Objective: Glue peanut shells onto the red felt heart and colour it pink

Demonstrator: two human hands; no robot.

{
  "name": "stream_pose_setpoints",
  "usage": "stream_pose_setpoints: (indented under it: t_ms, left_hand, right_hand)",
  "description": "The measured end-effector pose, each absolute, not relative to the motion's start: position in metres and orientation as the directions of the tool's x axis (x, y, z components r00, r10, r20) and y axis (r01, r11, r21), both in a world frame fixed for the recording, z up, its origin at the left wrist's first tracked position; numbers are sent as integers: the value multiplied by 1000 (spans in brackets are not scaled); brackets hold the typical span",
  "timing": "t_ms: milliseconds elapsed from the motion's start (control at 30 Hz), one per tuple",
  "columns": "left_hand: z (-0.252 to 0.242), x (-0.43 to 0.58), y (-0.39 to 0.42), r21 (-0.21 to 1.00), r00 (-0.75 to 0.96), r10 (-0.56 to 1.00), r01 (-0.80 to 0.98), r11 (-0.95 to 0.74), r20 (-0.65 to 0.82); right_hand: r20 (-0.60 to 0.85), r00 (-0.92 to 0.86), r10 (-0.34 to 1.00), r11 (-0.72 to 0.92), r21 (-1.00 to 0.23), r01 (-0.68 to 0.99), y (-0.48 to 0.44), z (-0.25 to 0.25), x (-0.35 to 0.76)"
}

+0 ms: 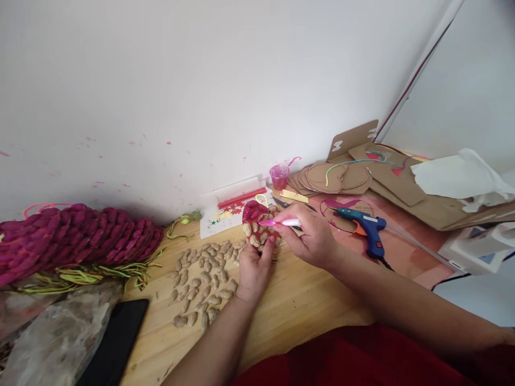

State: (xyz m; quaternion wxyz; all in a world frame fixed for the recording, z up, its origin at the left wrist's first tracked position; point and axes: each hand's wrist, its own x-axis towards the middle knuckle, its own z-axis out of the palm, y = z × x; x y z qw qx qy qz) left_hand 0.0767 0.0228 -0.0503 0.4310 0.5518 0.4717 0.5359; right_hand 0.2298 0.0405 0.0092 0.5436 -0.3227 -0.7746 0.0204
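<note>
In my left hand is a red peanut-covered piece, gripped by its near edge. Its upper left peanuts are painted magenta, while the others keep their tan shells. My right hand pinches a paintbrush with a white handle. The brush's pink tip meets the peanuts near the middle of the piece. Many loose peanuts lie spread over the wooden table, left of my left hand. Behind the piece, a white sheet bears small red, yellow and green stars.
A cup of magenta paint stands by the wall, beside cardboard hearts. To the right lies a blue glue gun with a cord. Magenta-painted pieces are stacked at left, above a plastic bag and a black flat object.
</note>
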Motion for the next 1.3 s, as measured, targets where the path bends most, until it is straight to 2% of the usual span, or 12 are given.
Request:
stream_pose_setpoints:
  t_ms: [167,567,767,967,1300]
  left_hand:
    - [-53,77,24,978,1,981,77,-192,193]
    - [-53,75,23,959,13,976,181,-217,218]
    - [-52,75,23,954,34,978,219,-206,204]
    - [-53,73,23,940,33,970,244,-240,239]
    - [-52,72,22,901,31,977,381,-208,212]
  right_hand:
    - [843,-114,526,754,-400,521,41,12,233]
    - [844,-113,524,754,-398,522,41,12,235]
    - [836,-194,513,795,-377,475,39,8,232]
    - [834,-105,542,740,-414,530,39,13,237]
    - [824,-135,550,754,-421,504,42,13,238]
